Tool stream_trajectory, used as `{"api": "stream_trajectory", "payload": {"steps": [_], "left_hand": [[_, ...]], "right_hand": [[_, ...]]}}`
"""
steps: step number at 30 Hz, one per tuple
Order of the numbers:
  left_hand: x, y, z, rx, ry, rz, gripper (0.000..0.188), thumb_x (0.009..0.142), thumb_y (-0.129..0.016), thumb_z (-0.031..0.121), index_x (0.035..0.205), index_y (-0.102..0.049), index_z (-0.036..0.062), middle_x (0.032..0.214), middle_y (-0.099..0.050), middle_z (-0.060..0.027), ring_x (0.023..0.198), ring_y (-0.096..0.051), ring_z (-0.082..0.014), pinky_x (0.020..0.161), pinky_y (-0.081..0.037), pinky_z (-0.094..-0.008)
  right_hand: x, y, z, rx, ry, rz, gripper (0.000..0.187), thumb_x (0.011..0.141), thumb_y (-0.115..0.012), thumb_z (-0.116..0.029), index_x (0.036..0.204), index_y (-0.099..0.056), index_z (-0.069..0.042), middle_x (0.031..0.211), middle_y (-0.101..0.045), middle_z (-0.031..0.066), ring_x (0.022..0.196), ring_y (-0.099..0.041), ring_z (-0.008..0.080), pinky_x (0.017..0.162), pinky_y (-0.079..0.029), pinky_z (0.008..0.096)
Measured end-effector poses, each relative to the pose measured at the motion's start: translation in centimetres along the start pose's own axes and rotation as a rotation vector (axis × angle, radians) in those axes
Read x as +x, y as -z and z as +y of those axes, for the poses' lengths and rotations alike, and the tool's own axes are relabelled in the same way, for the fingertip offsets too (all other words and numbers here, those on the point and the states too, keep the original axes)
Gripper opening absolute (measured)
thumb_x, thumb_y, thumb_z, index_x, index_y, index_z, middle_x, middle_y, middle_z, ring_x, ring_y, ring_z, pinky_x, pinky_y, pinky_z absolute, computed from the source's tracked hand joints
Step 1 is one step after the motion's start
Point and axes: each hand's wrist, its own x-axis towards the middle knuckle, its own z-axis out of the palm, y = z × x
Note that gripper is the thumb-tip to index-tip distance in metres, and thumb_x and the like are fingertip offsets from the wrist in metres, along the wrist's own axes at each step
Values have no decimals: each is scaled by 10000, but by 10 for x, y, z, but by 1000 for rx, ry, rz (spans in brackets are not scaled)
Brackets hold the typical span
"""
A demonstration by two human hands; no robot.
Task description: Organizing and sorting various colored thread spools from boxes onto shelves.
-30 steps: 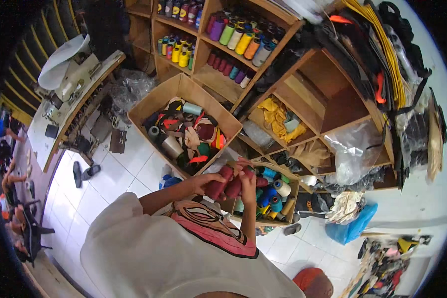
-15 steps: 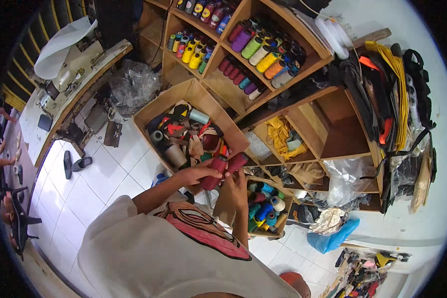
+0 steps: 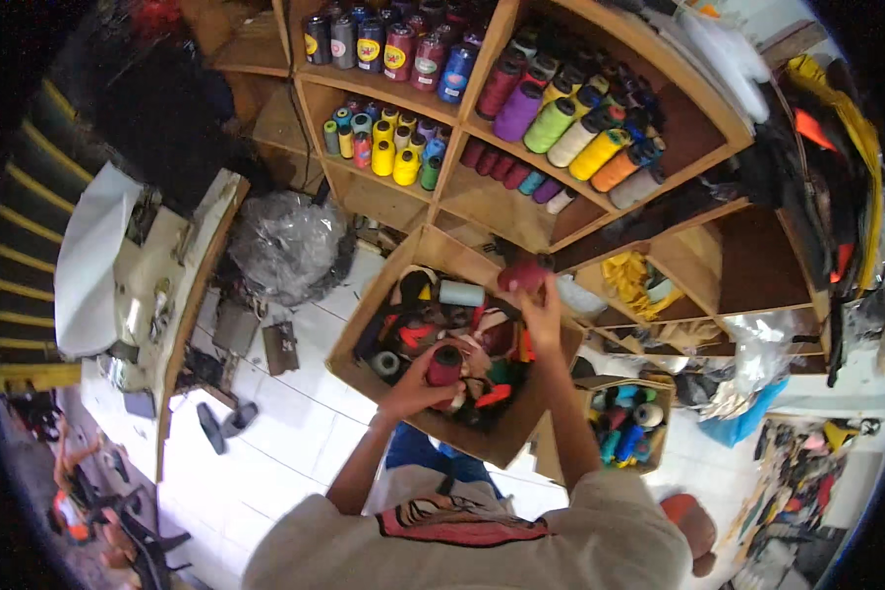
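Note:
My left hand (image 3: pixel 418 385) is closed around a dark red thread spool (image 3: pixel 445 364), held upright over the open cardboard box (image 3: pixel 513 418). Higher and to the right, my right hand (image 3: pixel 539 307) grips another dark red thread spool (image 3: pixel 523 273), tilted on its side near the box's far right edge. Inside the box lie a pale blue-grey spool (image 3: pixel 461 293), a grey cone (image 3: pixel 384 365) and a jumble of brown, red and black fabric scraps, partly hidden by my left hand.
Ahead stands a wooden shelf (image 3: pixel 442 202) with rows of coloured thread spools. A smaller box (image 3: pixel 667 393) of mixed spools sits to the right. On the left are a sewing machine table (image 3: pixel 202 265), a clear plastic bundle (image 3: pixel 287 246) and slippers (image 3: pixel 211 428) on the tiled floor.
The two dark red spools were together in front of me; now my hands are apart. The right one has moved up toward the shelf, the left over the box. My view has turned.

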Motion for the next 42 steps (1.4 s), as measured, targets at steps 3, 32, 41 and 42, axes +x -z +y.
{"api": "stream_trajectory", "payload": {"steps": [3, 32, 41, 42], "left_hand": [[4, 14, -4, -131, 30, 71, 431, 761, -720, 121, 1131, -504, 75, 1101, -558, -53, 1046, -514, -150, 900, -417, -307], [-40, 78, 1, 30, 217, 189, 416, 707, -717, -63, 1052, -505, 31, 1166, -549, -162, 1124, -530, -256, 970, -401, -383], [-33, 75, -6, 29, -12, 161, 434, 720, -705, -66, 1068, -475, 54, 1116, -549, -142, 1070, -544, -241, 929, -420, -368], [-29, 72, -7, 19, -20, 158, 435, 716, -718, -47, 1063, -477, 57, 1094, -554, -129, 1032, -550, -223, 909, -425, -352]], "right_hand": [[78, -15, 36, -104, 67, 36, 250, 831, -689, -139, 997, -545, -21, 850, -604, 31, 775, -566, 117, 736, -456, 273], [321, -88, 317, -957, 97, 494, 132, 627, -583, -15, 752, -603, 21, 767, -617, 235, 801, -600, 426, 658, -463, 482], [285, -81, 262, -442, 61, 167, 266, 679, -678, -154, 880, -606, 6, 807, -621, 142, 747, -603, 245, 694, -500, 353], [280, -74, 251, -159, 50, 88, 236, 719, -662, -90, 933, -602, -10, 883, -628, 91, 778, -607, 199, 688, -499, 323]]}}
